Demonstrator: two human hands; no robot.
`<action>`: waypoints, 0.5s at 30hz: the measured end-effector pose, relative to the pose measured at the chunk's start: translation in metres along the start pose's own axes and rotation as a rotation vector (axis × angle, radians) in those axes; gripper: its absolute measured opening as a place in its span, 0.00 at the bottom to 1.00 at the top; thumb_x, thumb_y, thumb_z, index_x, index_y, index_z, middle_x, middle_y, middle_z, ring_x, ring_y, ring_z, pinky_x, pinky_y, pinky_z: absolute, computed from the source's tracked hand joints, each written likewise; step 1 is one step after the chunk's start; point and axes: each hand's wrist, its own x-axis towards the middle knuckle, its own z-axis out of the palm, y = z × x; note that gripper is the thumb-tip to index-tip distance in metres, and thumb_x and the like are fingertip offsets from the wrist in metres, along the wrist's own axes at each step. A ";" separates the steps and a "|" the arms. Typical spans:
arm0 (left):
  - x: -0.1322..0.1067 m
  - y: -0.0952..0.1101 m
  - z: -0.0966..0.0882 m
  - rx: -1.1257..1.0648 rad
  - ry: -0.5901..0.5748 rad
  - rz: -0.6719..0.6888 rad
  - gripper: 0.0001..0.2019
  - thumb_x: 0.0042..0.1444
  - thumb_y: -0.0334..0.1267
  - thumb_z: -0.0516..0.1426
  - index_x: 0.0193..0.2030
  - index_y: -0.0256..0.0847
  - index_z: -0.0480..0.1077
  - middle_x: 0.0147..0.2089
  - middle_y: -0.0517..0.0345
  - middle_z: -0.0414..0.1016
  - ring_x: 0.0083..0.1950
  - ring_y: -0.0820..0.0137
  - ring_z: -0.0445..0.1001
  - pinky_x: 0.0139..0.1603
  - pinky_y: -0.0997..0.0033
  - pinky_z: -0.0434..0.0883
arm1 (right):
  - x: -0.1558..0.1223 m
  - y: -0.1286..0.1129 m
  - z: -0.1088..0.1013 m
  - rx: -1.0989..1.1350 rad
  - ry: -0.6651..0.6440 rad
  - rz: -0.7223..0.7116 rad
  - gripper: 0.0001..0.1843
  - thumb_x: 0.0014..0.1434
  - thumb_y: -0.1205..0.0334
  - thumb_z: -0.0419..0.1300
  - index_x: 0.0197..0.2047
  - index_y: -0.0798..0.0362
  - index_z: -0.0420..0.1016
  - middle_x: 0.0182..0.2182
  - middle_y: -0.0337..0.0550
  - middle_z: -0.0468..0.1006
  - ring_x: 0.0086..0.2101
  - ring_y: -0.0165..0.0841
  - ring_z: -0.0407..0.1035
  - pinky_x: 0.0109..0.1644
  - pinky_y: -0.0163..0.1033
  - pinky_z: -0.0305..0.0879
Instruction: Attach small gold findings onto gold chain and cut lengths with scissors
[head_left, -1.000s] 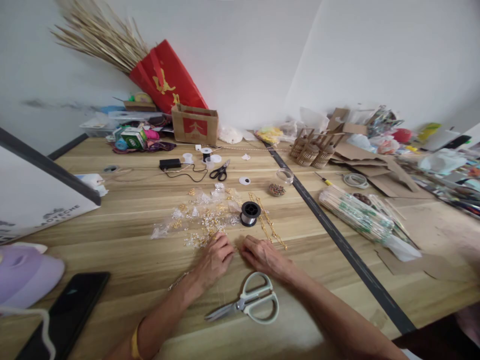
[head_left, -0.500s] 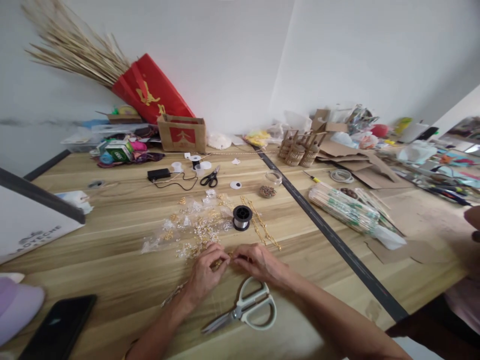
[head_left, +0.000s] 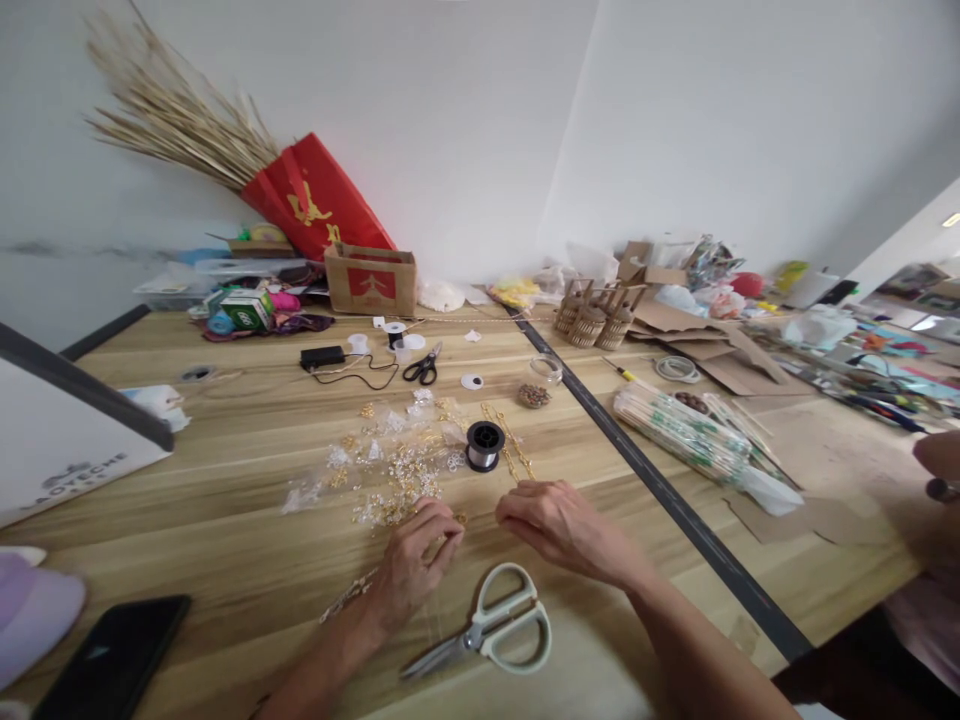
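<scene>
My left hand (head_left: 421,548) is closed in a pinch, with a small gold piece (head_left: 461,519) showing at its fingertips. Apart from it, to the right, my right hand (head_left: 559,522) has its fingers pressed together; what they hold, if anything, is hidden. Just behind the hands stands a black spool of thin wire (head_left: 484,447). A gold chain (head_left: 512,450) runs beside the spool, its near end covered by my right hand. Scattered clear and gold beads (head_left: 401,480) lie beyond my left hand. Scissors with pale handles (head_left: 487,628) rest on the table below both hands.
Small black scissors (head_left: 423,366), a dish of brown beads (head_left: 534,396) and a black box with a cable (head_left: 322,356) lie farther back. Wrapped sticks (head_left: 679,425) are to the right, a phone (head_left: 112,655) at the near left. Part of another person (head_left: 937,465) shows at the right edge.
My hands have come apart: the right hand has moved to the right, over the chain's near end. The left hand stays nearly in place. The view has tilted slightly.
</scene>
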 end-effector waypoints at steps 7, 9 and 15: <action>0.000 -0.004 -0.001 0.030 0.030 -0.015 0.06 0.57 0.29 0.53 0.31 0.38 0.70 0.30 0.54 0.73 0.37 0.68 0.70 0.40 0.67 0.69 | -0.021 0.022 -0.038 0.385 0.045 0.039 0.11 0.64 0.60 0.50 0.36 0.54 0.71 0.29 0.41 0.75 0.30 0.29 0.68 0.33 0.30 0.60; 0.000 -0.005 -0.002 0.036 0.029 -0.029 0.06 0.57 0.30 0.53 0.31 0.38 0.70 0.30 0.55 0.73 0.36 0.68 0.70 0.40 0.67 0.69 | -0.029 0.027 -0.047 0.437 0.072 0.074 0.11 0.63 0.58 0.51 0.35 0.54 0.72 0.30 0.41 0.75 0.31 0.29 0.69 0.32 0.30 0.61; 0.001 -0.007 -0.002 0.052 0.037 -0.072 0.08 0.57 0.32 0.53 0.30 0.39 0.70 0.28 0.56 0.74 0.34 0.68 0.70 0.40 0.66 0.69 | -0.059 0.037 -0.068 0.528 0.185 0.074 0.10 0.62 0.59 0.53 0.32 0.53 0.72 0.28 0.43 0.74 0.30 0.32 0.69 0.35 0.35 0.64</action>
